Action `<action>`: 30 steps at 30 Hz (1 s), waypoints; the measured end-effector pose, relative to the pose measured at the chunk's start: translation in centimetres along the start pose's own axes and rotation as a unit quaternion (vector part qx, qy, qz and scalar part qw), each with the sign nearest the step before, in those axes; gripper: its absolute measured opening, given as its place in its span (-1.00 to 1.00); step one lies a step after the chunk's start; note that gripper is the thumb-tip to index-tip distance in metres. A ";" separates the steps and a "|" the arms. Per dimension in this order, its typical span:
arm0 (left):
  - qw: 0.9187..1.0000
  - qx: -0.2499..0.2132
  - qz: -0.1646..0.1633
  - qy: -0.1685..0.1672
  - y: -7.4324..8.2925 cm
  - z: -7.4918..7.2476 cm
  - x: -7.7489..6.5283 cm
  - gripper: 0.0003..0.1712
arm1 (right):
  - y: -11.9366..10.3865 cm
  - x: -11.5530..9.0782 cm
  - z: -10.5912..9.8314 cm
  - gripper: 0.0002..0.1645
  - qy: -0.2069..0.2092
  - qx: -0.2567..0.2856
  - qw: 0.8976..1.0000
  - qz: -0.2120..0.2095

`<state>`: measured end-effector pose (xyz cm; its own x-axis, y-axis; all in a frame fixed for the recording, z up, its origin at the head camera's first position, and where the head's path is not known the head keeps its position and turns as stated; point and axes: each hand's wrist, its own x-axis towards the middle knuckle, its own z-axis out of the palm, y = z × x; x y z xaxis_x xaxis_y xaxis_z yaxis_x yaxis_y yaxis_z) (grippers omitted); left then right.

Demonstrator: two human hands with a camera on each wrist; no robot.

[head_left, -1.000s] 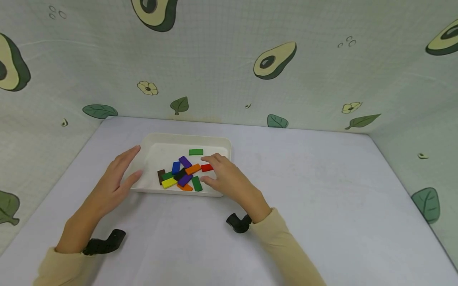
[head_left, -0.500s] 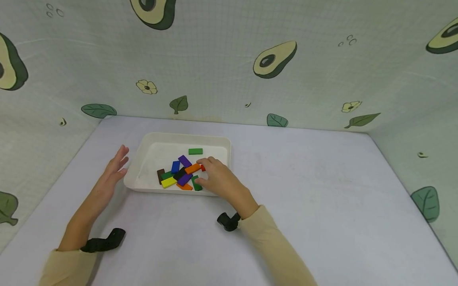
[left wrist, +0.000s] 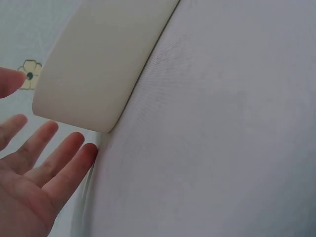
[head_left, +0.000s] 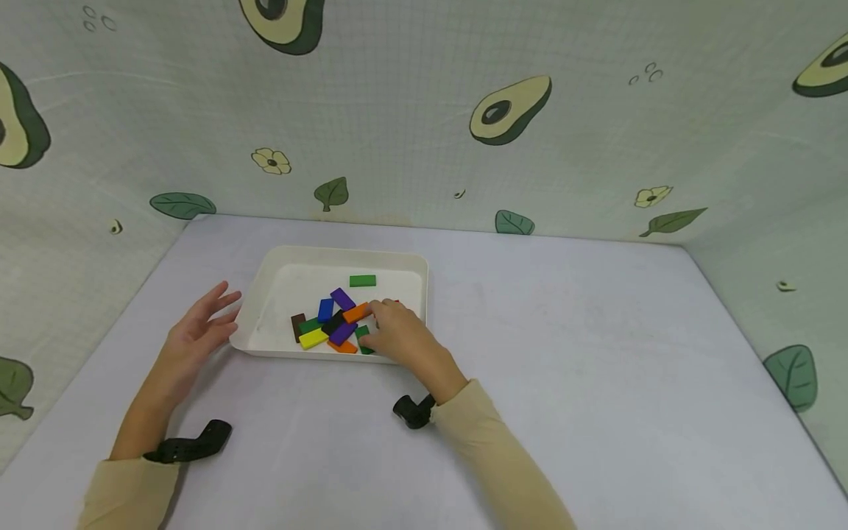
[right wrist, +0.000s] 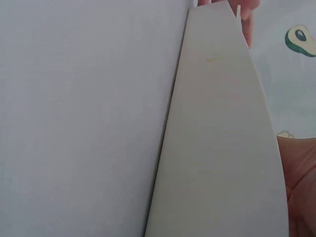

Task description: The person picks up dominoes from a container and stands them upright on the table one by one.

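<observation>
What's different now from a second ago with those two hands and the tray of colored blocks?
The left hand has drawn back leftward at the white tray's left end. The right hand has shifted left, closer over the blocks, and now mostly covers the spot where a red block showed; whether it grips anything isn't clear. The tray and visible blocks stayed put.

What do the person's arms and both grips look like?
Both sleeves are plain beige. A bent black device sits at the left wrist, and another at the right. The left grip and the right grip wear no gloves.
</observation>
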<state>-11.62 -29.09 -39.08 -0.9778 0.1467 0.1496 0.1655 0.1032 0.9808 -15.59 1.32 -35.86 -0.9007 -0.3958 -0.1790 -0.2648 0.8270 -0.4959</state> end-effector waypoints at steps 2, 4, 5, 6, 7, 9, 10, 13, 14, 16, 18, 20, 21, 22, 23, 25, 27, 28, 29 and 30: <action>1.000 -0.024 -0.013 0.003 -0.2 -0.1 0.1 -0.31 | 0.0 0.1 0.2 -0.38 -0.001 -0.002 1.000 0.003; 0.999 -0.048 -0.022 -0.001 -0.4 -0.2 0.1 -0.32 | 0.0 0.1 0.2 -0.35 -0.002 -0.003 1.000 0.005; 0.998 -0.053 -0.027 -0.004 -0.5 -0.2 0.2 -0.33 | 0.1 0.2 0.3 -0.36 0.000 -0.005 1.000 0.004; 0.998 -0.063 -0.029 -0.007 -0.6 -0.2 0.3 -0.34 | 0.1 0.2 0.3 -0.37 0.001 -0.006 1.000 0.004; 0.997 -0.066 -0.031 -0.009 -0.7 -0.2 0.3 -0.34 | 0.1 0.1 0.3 -0.39 0.003 -0.005 1.000 0.004; 0.997 -0.059 -0.041 -0.004 -0.9 -0.2 0.4 -0.37 | 0.2 0.1 0.3 -0.45 0.006 0.002 1.000 0.001; 0.997 -0.053 -0.048 0.000 -1.0 -0.1 0.5 -0.38 | 0.2 0.1 0.3 -0.48 0.008 0.004 1.000 0.000; 0.997 -0.041 -0.066 0.011 -1.2 -0.1 0.6 -0.40 | 0.3 0.1 0.4 -0.54 0.009 0.007 1.000 -0.003; 0.997 -0.043 -0.071 0.014 -1.3 -0.1 0.6 -0.41 | 0.3 0.1 0.5 -0.54 0.009 0.006 1.000 -0.004; 0.996 -0.056 -0.072 0.013 -1.3 -0.2 0.5 -0.43 | 0.2 0.2 0.6 -0.54 0.007 0.004 1.000 -0.004; 0.995 -0.066 -0.070 0.013 -1.3 -0.2 0.4 -0.45 | 0.2 0.2 0.7 -0.54 0.006 0.005 1.000 -0.004; 0.995 -0.077 -0.068 0.013 -1.4 -0.3 0.3 -0.47 | 0.2 0.2 0.7 -0.56 0.005 0.003 1.000 -0.005; 0.994 -0.081 -0.067 0.014 -1.4 -0.3 0.3 -0.47 | 0.2 0.2 0.8 -0.57 0.004 0.002 1.000 -0.005; 0.994 -0.081 -0.067 0.015 -1.4 -0.3 0.2 -0.47 | 0.2 0.2 0.8 -0.58 0.003 0.002 1.000 -0.006; 0.994 -0.082 -0.067 0.017 -1.5 -0.2 0.1 -0.47 | 0.2 0.2 0.9 -0.58 0.003 0.001 1.000 -0.006; 0.994 -0.084 -0.066 0.020 -1.6 -0.2 0.0 -0.48 | 0.2 0.2 0.9 -0.58 0.001 -0.002 1.000 -0.008; 0.994 -0.087 -0.064 0.022 -1.7 -0.3 -0.1 -0.48 | 0.2 0.1 1.0 -0.57 0.000 -0.006 1.000 -0.011; 0.994 -0.089 -0.062 0.022 -1.7 -0.3 -0.1 -0.48 | 0.2 0.1 1.0 -0.57 0.000 -0.006 1.000 -0.010; 0.994 -0.092 -0.060 0.022 -1.7 -0.3 -0.1 -0.48 | 0.1 0.1 1.1 -0.56 0.000 -0.007 1.000 -0.010; 0.993 -0.095 -0.059 0.022 -1.8 -0.4 -0.1 -0.48 | 0.1 0.1 1.1 -0.56 0.001 -0.006 1.000 -0.010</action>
<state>-11.88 -29.67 -40.79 -0.9943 0.1008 0.0343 0.0272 -0.0719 0.9970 -15.35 0.94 -36.86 -0.8957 -0.4117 -0.1680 -0.2868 0.8236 -0.4893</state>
